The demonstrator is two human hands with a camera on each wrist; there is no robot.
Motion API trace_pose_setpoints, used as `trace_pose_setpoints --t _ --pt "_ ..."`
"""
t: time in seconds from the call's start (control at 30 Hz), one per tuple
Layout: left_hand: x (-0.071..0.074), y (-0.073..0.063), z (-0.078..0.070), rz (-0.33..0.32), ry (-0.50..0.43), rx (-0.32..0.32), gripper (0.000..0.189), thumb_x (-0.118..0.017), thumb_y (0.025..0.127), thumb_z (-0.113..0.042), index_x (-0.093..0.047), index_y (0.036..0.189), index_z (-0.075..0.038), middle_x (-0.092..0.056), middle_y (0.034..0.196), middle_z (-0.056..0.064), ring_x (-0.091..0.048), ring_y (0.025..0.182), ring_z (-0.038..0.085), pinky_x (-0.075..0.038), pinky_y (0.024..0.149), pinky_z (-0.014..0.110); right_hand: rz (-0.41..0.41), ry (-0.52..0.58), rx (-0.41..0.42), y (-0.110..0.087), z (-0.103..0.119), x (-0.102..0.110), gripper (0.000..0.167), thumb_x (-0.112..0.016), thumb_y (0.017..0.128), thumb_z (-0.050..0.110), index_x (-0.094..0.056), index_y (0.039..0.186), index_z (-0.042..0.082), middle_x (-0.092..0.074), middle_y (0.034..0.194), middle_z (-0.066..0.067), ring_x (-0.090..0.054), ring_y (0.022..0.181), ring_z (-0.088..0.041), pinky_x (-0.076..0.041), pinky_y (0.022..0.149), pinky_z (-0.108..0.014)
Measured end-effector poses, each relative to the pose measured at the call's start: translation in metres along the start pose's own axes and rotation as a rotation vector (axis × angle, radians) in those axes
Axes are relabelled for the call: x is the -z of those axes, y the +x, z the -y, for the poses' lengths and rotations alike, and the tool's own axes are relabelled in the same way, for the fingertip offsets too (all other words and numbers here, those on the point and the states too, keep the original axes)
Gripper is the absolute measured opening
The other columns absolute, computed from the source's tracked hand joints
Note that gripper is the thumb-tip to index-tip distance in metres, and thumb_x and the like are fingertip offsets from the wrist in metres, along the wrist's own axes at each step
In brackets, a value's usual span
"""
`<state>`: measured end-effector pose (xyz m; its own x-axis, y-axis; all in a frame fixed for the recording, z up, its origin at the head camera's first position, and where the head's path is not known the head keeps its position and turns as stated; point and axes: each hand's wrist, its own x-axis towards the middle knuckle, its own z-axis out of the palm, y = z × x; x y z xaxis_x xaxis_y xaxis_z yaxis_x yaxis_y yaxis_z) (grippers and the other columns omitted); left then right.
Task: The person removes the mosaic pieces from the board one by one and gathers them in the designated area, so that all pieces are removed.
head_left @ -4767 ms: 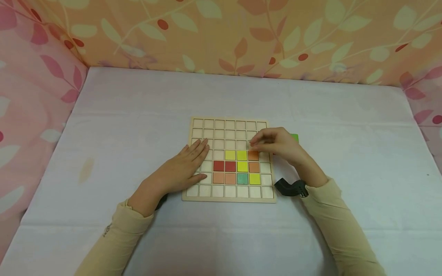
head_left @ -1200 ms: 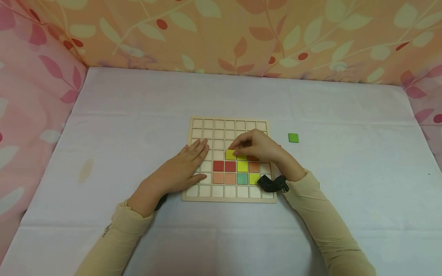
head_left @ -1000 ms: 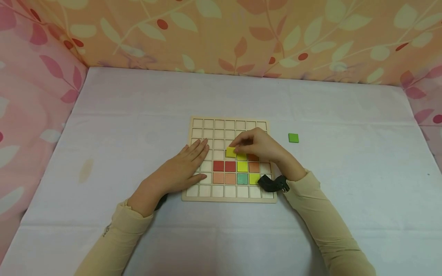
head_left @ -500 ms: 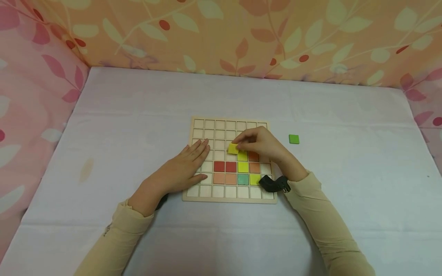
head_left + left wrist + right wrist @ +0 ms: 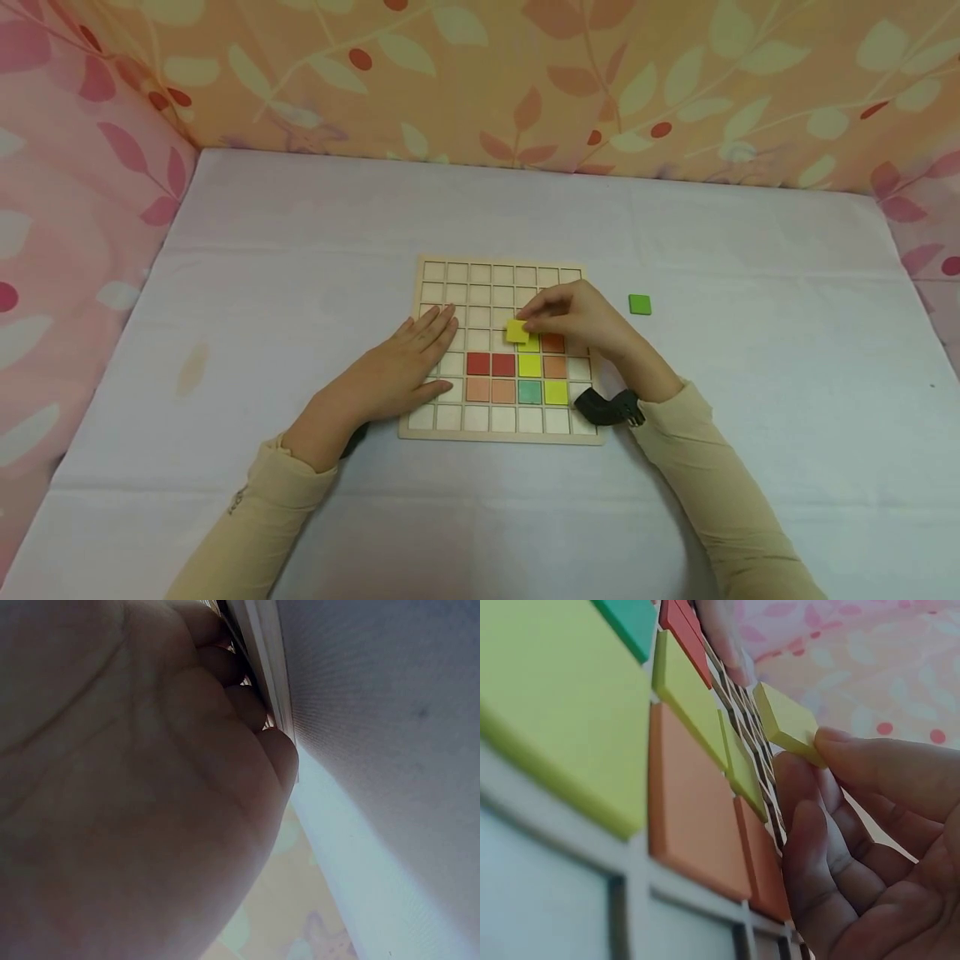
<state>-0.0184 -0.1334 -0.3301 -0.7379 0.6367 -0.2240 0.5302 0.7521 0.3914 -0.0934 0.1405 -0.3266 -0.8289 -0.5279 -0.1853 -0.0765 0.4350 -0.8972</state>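
A light wooden grid board (image 5: 502, 437) lies on the white cloth. My right hand (image 5: 581, 317) pinches a yellow square tile (image 5: 516, 331) between thumb and fingertips; in the right wrist view this tile (image 5: 787, 724) is held tilted, up off the grid. Below it sit two red tiles (image 5: 491, 364), two peach tiles (image 5: 491, 389), a teal tile (image 5: 529, 392) and other yellow tiles (image 5: 529, 365). Two orange tiles (image 5: 554, 367) fill cells near the right side. My left hand (image 5: 393, 371) rests flat on the board's left side, fingers spread; its palm fills much of the left wrist view.
One green tile (image 5: 640, 304) lies on the cloth, right of the board. Black wrist camera mounts (image 5: 607, 407) show at the wrists. A flower-patterned backdrop (image 5: 480, 83) closes off the far side and both flanks of the table.
From the board's right side, my right hand has moved left, pinched a yellow tile, lifted it from its cell and carried it slightly right. My left hand has stayed in place.
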Motion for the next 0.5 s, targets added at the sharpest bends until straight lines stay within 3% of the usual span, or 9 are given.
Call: trace_pose_setpoints --t 0.5 --pt "0.000 0.000 -0.001 -0.017 0.008 -0.010 0.076 -0.053 0.097 -0.034 -0.011 0.149 0.002 0.000 0.157 0.015 0.001 0.144 0.027 -0.007 0.115 0.044 -0.009 0.075 -0.038 -0.016 -0.004 0.009 0.014 -0.072 0.082 0.005 -0.072 0.094 -0.002 -0.070 0.093 -0.010 -0.065 0.079 -0.014 -0.051 0.073 -0.023"
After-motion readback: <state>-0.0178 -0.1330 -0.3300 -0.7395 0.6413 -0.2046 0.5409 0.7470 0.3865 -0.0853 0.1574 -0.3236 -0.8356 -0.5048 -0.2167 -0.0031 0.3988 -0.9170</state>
